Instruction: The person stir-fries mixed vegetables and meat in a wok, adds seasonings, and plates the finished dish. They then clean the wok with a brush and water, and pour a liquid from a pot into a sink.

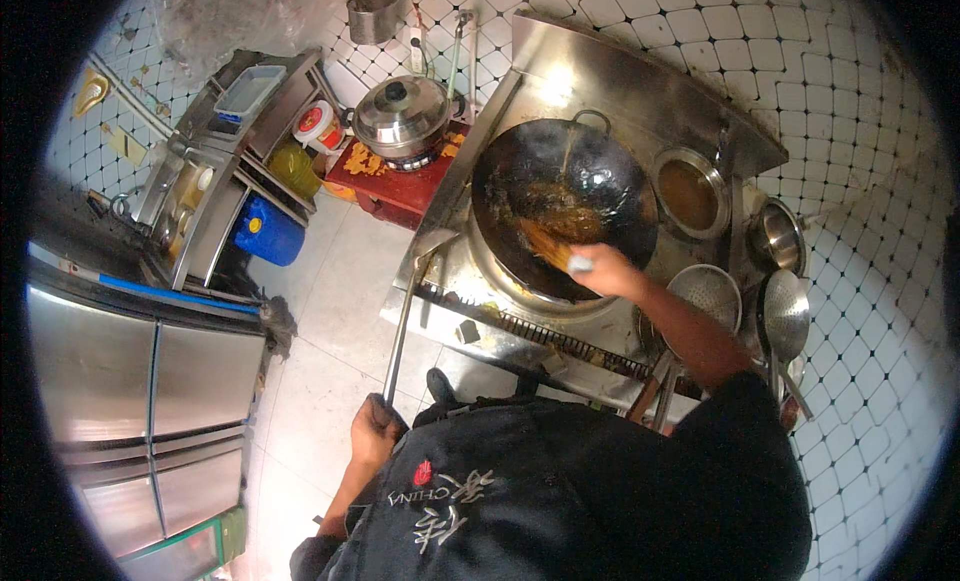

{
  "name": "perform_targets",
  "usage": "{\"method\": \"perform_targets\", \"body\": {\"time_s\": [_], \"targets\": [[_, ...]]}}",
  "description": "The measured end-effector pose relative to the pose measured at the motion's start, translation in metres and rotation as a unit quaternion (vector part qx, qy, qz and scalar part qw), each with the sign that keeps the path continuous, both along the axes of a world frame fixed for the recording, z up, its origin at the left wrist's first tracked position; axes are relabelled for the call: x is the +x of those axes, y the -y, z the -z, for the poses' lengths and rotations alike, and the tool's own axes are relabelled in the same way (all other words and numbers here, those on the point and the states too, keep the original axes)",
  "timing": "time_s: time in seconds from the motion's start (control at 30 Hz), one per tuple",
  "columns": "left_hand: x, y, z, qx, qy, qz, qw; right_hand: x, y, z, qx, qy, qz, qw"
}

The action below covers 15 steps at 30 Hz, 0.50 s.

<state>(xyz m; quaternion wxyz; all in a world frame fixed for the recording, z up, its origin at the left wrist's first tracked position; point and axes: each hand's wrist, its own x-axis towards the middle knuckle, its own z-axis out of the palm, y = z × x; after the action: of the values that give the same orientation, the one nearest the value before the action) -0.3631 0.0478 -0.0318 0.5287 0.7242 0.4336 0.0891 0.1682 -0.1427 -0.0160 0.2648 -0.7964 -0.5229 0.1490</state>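
My right hand [606, 270] is closed on the bound end of a bamboo wok brush [549, 243], whose bristles touch the inside of a large black wok [626, 194]. Brownish liquid lies in the wok, which rests tilted on the steel stove. My left hand [376, 429] grips the handle end of a long metal ladle [406, 318]; its bowl lies at the stove's left edge. A steel pot of brown liquid [688, 194] stands right of the wok. Near my right forearm is a perforated strainer [703, 299].
A lidded steel pot [401, 115] stands on a red table [386, 183] at the left. Further left are a blue jerrycan [271, 230] and a steel shelf unit. A second strainer [787, 311] and a steel bowl [778, 236] are at the stove's right.
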Motion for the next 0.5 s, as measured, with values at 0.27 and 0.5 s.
{"method": "perform_targets", "body": {"time_s": [0.27, 0.5], "targets": [[0.121, -0.039, -0.022, -0.055, 0.049, 0.062, 0.995, 0.045, -0.041, -0.015, -0.068, -0.252, 0.226, 0.939], [0.208, -0.07, -0.034, 0.12, -0.146, 0.182, 0.965, -0.008, 0.033, -0.106, -0.208, -0.142, -0.056, 0.966]]}}
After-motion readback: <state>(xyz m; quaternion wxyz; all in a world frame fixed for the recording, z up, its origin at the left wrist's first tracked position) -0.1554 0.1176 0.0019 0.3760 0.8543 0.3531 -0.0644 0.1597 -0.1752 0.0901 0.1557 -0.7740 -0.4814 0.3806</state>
